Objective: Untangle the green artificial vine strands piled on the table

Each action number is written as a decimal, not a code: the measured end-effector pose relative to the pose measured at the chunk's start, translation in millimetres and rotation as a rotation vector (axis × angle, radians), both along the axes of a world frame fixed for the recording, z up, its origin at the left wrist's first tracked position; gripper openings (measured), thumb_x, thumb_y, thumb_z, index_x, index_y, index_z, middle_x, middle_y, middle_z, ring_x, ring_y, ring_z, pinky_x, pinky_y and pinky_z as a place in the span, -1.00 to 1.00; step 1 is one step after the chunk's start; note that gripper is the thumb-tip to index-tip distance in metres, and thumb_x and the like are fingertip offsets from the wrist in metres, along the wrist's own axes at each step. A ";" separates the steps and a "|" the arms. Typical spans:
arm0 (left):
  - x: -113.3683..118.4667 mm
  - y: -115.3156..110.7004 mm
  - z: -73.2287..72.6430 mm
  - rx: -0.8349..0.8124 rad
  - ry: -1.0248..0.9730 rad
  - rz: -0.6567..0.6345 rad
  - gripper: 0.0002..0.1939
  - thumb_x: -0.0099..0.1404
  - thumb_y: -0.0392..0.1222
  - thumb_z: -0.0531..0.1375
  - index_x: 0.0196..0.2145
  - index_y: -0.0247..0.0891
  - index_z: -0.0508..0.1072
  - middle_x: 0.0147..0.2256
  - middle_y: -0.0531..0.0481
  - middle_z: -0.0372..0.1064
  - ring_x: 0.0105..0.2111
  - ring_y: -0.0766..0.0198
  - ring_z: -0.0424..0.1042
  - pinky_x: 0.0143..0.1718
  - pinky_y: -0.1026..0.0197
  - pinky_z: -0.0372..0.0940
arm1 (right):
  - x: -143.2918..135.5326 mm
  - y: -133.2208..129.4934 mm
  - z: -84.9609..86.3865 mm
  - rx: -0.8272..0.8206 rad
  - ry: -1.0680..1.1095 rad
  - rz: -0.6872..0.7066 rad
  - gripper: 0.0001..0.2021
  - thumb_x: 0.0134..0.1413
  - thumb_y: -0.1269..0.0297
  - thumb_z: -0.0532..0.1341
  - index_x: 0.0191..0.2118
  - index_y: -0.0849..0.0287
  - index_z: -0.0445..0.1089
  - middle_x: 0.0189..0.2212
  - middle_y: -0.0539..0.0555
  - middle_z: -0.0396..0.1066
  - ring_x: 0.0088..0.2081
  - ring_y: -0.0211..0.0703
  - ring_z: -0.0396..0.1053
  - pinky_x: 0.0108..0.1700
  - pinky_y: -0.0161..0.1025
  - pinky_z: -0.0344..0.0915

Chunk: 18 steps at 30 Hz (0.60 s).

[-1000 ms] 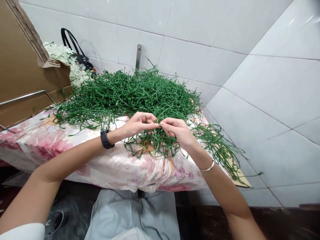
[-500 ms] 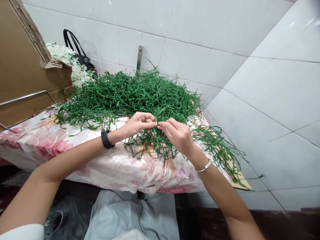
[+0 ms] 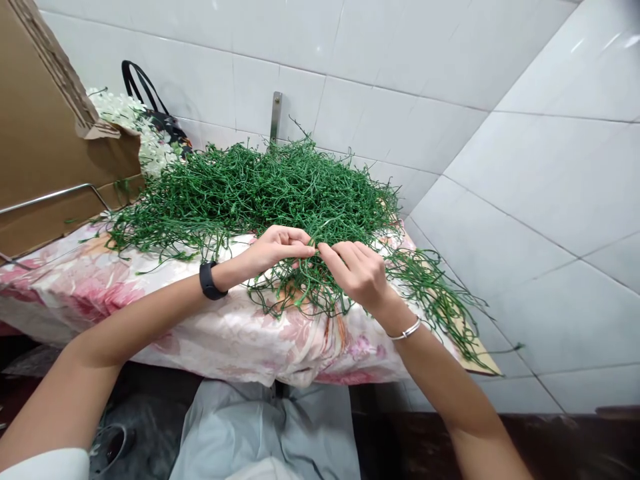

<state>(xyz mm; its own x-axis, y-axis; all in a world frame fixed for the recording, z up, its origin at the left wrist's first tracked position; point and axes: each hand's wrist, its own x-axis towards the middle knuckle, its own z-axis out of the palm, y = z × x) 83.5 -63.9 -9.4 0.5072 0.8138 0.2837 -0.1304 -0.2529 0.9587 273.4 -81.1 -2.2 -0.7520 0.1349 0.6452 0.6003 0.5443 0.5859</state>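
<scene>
Thin green artificial stems lie in a big tangled heap (image 3: pixel 270 190) on a cloth-covered table. In front of the heap, my left hand (image 3: pixel 286 248) pinches a green stem between thumb and index finger. My right hand (image 3: pixel 360 272) is closed, palm down, with its thumb and index finger at the same spot. The fingertips of both hands almost meet there, and the bit they hold is mostly hidden. Beneath my hands a looser clump of stems (image 3: pixel 285 293) hangs over the cloth. To the right lies a smaller bunch of stems (image 3: pixel 430 283).
A floral cloth (image 3: pixel 210 340) drapes over the table's front edge. On the left stands a cardboard box (image 3: pixel 45 127), with white artificial flowers (image 3: pixel 157 150) and a dark bag (image 3: pixel 167 123) behind it. A metal bracket (image 3: pixel 275 117) is fixed to the tiled wall (image 3: pixel 400 53).
My right hand has rolled over slightly, its knuckles now turned more upward and its fingers more curled. My left hand keeps its pinch in nearly the same place. The view has shifted slightly.
</scene>
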 end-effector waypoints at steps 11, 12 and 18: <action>-2.0 -2.6 0.4 0.021 -0.019 0.010 -0.83 0.05 -0.18 0.24 -0.45 -0.35 0.37 -0.59 0.11 0.28 -0.57 0.49 0.23 -0.53 0.39 0.09 | -12.2 -3.8 3.8 -1.453 0.612 0.288 -0.71 0.12 0.17 0.01 -0.48 0.22 0.32 -0.63 -0.01 0.24 -0.60 -0.37 0.13 -0.57 -0.34 0.01; -2.3 -2.7 0.3 0.025 -0.013 0.009 -0.83 0.06 -0.19 0.24 -0.45 -0.35 0.36 -0.60 0.12 0.26 -0.59 0.50 0.21 -0.54 0.39 0.08 | -11.8 -3.7 6.0 -1.630 0.683 0.328 -0.71 0.10 0.16 0.02 -0.48 0.23 0.32 -0.65 -0.03 0.23 -0.63 -0.38 0.11 -0.61 -0.35 -0.04; -4.0 -1.3 3.5 0.072 -0.100 0.066 -0.84 0.06 -0.21 0.25 -0.45 -0.35 0.36 -0.55 0.12 0.25 -0.59 0.53 0.24 -0.53 0.42 0.16 | -1.5 2.3 14.3 -1.543 0.978 0.340 -0.71 0.10 0.14 0.01 -0.49 0.20 0.28 -0.67 -0.06 0.13 -0.65 -0.38 0.06 -0.60 -0.34 -0.04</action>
<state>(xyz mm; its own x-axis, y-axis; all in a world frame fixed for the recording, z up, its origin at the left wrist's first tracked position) 79.5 -65.1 -5.9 0.4193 0.8201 0.3894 -0.2052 -0.3322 0.9206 271.9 -78.8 12.2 -0.3523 0.8929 0.2804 0.1415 0.3470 -0.9271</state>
